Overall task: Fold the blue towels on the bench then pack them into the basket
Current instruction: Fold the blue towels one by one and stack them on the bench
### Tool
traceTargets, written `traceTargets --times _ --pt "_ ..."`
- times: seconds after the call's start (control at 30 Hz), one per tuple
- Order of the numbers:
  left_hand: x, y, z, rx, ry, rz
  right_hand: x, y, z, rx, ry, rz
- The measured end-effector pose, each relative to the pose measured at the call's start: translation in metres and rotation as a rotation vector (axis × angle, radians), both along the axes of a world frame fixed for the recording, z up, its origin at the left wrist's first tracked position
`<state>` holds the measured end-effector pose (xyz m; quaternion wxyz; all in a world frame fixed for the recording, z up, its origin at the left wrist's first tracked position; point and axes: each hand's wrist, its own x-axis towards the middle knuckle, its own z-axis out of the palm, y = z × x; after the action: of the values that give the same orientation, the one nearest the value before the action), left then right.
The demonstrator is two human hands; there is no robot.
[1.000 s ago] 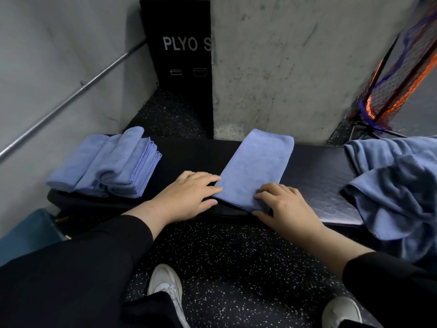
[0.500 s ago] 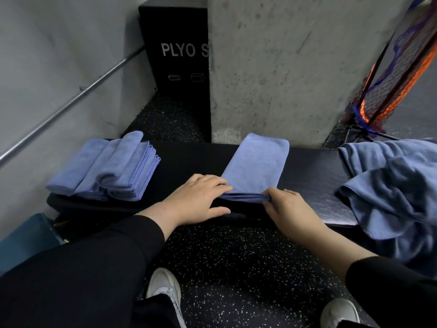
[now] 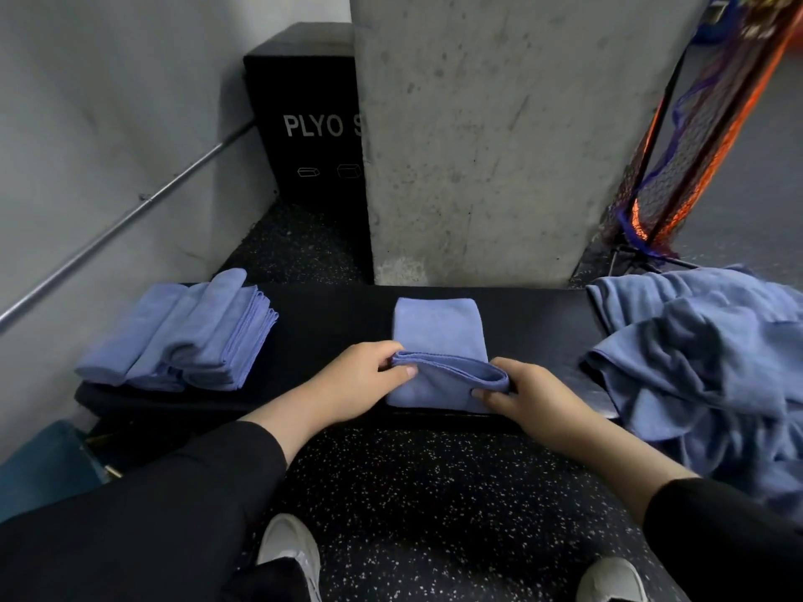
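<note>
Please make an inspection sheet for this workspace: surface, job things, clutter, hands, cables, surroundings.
Surface: black padded bench, on speckled floor.
Job's things: towel being folded at centre; folded stack at left; unfolded heap at right; basket not clearly seen.
Clutter: nothing seen on bench.
Hands: left hand and right hand each pinch the towel's near folded edge.
Cables: nothing seen.
Surroundings: concrete pillar, black plyo box, wall rail, orange netting.

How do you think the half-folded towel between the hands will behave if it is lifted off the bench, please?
Probably floppy: the towel curls softly where the left hand and right hand pinch its edge. Likely light, since a fingertip grip lifts the layers. Its folds may slip open unless supported, judging by the loose pile nearby.
</note>
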<state>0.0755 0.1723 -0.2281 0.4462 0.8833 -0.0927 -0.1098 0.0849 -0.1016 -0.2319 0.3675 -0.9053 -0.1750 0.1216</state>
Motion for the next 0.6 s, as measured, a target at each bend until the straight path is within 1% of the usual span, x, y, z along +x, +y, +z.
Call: traceTargets --times 0.07,0.17,0.27,0.33,0.5,0.6 --pt "0.0 -0.002 0.002 -0.059 0.033 0.041 0.002 0.001 0.002 0.045 0.013 -0.02" --pt "0.003 -0.005 0.005 -0.173 0.111 0.157 0.008 0.006 0.01 0.094 0.021 -0.075" --pt "0.009 -0.002 0.004 -0.265 0.208 0.164 0.024 0.013 0.007 0.125 0.029 -0.18" --pt "0.015 0.0 0.001 -0.286 0.24 0.18 0.035 0.017 0.005 0.135 0.041 -0.232" --pt "0.037 0.002 -0.01 -0.237 0.145 0.322 0.07 0.027 0.006 0.249 0.202 -0.331" --pt "0.05 0.0 -0.017 -0.221 0.109 0.374 0.088 0.033 -0.004 0.166 0.127 -0.352"
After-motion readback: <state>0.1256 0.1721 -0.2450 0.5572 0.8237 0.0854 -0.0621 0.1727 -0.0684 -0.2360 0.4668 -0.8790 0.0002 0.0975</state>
